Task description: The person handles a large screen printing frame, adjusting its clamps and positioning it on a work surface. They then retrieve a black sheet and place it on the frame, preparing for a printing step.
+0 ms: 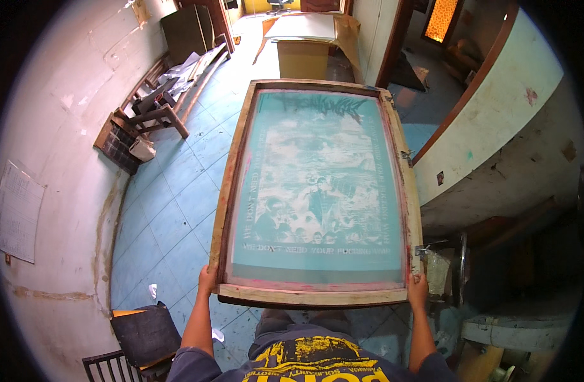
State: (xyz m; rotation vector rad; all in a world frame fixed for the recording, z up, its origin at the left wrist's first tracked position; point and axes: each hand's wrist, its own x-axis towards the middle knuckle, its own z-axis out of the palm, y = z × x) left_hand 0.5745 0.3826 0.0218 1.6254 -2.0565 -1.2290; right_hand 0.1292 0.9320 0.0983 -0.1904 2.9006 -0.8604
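A large wooden-framed printing screen (pixel 316 178) with teal mesh, a pale stencil picture and lettered borders is held out in front of me at waist height. My left hand (pixel 206 279) grips the frame's near left corner, and my right hand (pixel 418 285) grips the near right side. Metal clamp fittings (pixel 422 249) sit along the frame's right edge, one just above my right hand. The fingers of both hands are wrapped round the wood and partly hidden beneath it.
Blue tiled floor (pixel 161 210) runs along the left wall, past a wooden bench (pixel 177 102) with clutter and a dark chair (pixel 145 334). A covered table (pixel 304 54) stands ahead. A doorway (pixel 432 89) opens at right, beside cluttered shelving (pixel 499 328).
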